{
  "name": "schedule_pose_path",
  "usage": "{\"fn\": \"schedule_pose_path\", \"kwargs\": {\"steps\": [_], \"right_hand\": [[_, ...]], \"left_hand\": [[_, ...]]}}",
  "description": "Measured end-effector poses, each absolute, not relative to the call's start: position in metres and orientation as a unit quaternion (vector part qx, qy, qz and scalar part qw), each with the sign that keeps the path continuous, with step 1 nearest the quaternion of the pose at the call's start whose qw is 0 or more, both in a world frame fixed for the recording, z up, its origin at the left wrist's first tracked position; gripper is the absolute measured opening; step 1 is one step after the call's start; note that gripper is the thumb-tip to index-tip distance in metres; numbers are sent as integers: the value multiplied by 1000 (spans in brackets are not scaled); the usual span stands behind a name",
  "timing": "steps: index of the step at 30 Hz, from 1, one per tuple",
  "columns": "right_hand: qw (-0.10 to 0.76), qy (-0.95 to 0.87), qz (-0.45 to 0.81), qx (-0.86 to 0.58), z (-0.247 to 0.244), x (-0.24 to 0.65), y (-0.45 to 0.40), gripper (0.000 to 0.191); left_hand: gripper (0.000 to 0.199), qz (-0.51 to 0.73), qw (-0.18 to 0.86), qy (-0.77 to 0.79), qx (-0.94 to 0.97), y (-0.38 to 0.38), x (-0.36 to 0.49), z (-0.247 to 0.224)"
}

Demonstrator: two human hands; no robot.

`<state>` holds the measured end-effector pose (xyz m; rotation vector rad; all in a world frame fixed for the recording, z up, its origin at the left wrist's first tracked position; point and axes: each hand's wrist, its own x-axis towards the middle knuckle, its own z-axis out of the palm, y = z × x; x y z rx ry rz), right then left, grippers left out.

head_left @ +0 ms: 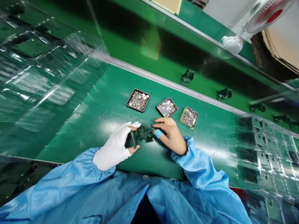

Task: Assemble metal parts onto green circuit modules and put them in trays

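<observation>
My left hand (115, 144), in a white glove with bare fingertips, grips a dark green moulded plastic part (145, 134) by its left end. The thumb and fingers sit on opposite sides of that end. At the part's right end is my right hand (171, 135), bare, with a blue wrap on its thumb. Its thumb and fingertips close in on the part's edge; whether a small piece is between them is too small to tell. Just beyond the hands lie a left tray (128, 105), a middle tray (159, 109) and a right tray (182, 117), all holding small shiny metal pieces.
Clear plastic blister trays (58, 84) are stacked at the left; more blister trays (263, 149), with green parts inside, stand at the right. Behind a metal rail (149, 80), similar green parts (187, 77) rest on a green strip. A fan (266, 18) and a white figurine (233, 44) are at upper right.
</observation>
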<state>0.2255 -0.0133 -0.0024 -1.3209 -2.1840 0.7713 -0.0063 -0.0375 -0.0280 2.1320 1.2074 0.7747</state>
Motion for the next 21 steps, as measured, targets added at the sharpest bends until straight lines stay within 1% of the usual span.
{"fn": "schedule_pose_path", "kwargs": {"steps": [2, 4, 6, 7, 9, 12, 13, 14, 16, 18, 19, 21], "right_hand": [[281, -771, 339, -460, 0, 221, -15, 16], [308, -763, 357, -442, 2, 215, -21, 18], [298, -793, 303, -436, 4, 208, -29, 16], [279, -817, 261, -431, 4, 204, -34, 12], [236, -868, 185, -397, 3, 200, -42, 9], [207, -905, 146, -343, 4, 209, -40, 11], [206, -898, 142, -361, 5, 218, -35, 11], [206, -880, 132, -408, 7, 231, -28, 12], [182, -804, 90, -559, 11, 264, -11, 17], [108, -711, 41, -694, 11, 300, 4, 20], [73, -680, 28, -729, 9, 315, 9, 21], [33, -653, 19, -756, 3, 335, 16, 22]], "left_hand": [[50, 316, 274, 423, 804, -39, -8, -30], [67, 319, 276, 404, 812, -40, -11, -32], [80, 306, 272, 410, 815, -40, -13, -34], [81, 298, 258, 416, 819, -39, -14, -35], [74, 278, 209, 423, 836, -36, -13, -37], [59, 254, 160, 408, 862, -30, -10, -38], [55, 250, 157, 405, 865, -29, -9, -38], [52, 250, 154, 406, 865, -28, -9, -39], [49, 259, 140, 418, 859, -29, -9, -41], [48, 272, 110, 432, 853, -31, -10, -44], [49, 275, 97, 435, 852, -32, -10, -46], [55, 271, 84, 436, 854, -33, -11, -49]]}}
